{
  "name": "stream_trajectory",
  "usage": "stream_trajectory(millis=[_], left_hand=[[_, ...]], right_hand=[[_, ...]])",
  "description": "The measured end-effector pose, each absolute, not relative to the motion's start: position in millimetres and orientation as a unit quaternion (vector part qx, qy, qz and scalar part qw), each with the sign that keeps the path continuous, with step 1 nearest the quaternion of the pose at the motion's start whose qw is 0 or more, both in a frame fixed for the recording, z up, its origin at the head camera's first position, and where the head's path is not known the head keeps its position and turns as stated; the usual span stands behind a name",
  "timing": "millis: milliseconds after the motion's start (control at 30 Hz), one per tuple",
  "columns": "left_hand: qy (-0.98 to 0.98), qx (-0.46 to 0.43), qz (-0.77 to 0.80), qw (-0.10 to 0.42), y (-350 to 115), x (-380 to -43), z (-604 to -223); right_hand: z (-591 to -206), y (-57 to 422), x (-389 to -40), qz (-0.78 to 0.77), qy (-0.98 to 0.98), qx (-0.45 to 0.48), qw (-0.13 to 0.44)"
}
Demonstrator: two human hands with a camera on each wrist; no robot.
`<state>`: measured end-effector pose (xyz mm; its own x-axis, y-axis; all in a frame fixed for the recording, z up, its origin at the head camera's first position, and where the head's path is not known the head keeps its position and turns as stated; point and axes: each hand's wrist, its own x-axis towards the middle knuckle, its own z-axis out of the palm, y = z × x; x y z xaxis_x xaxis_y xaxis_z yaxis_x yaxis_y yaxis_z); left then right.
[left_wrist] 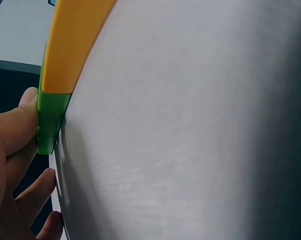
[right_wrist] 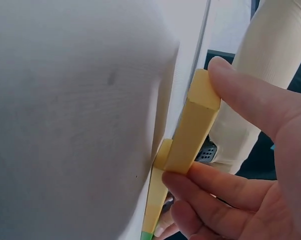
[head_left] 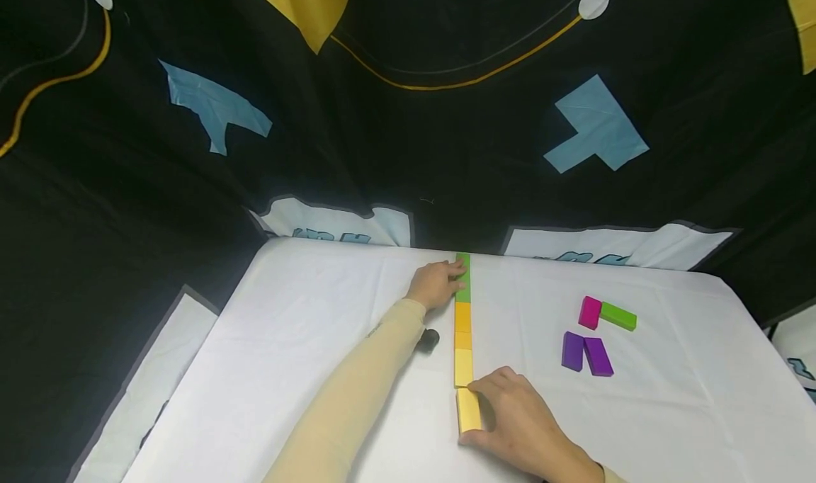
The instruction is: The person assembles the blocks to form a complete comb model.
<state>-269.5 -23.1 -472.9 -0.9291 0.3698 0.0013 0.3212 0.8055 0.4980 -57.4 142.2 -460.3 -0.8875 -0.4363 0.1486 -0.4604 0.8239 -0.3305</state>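
Blocks stand in a row down the middle of the white table: green at the far end, then orange-yellow, then paler yellow. My left hand [head_left: 436, 285] is at the far end, its fingertips touching the green block [head_left: 463, 285]. In the left wrist view the thumb rests against the green block's side, with the other fingers spread apart. Near me, my right hand [head_left: 519, 423] pinches a pale yellow block [head_left: 469, 411] by its two ends, thumb at the near one. In the right wrist view this yellow block [right_wrist: 193, 132] looks raised off the cloth, close to the row's end.
Right of the row lie a magenta block [head_left: 589, 313], a green block [head_left: 618, 316] and two purple blocks [head_left: 572, 351]. Black cloth [head_left: 408, 150] with taped shapes hangs behind the table [head_left: 669, 412]. My left sleeve [head_left: 347, 398] crosses the table left of the row.
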Motion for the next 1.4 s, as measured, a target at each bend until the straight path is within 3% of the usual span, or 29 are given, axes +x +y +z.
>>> stream_trajectory(millis=[333, 833, 1400], left_hand=[[0.949, 0.180, 0.255, 0.048, -23.4, -270.3, -473.4], [0.948, 0.184, 0.256, 0.045, -24.2, -269.5, -474.5], [0.949, 0.189, 0.251, 0.036, -23.3, -271.4, -477.6]], right_hand=[[-462.6, 139.5, -57.2, 0.175, -0.955, 0.240, 0.015], [-454.3, 151.5, -51.9, 0.202, -0.944, 0.250, -0.071], [-455.3, 143.2, -56.0, 0.186, -0.954, 0.225, -0.065]])
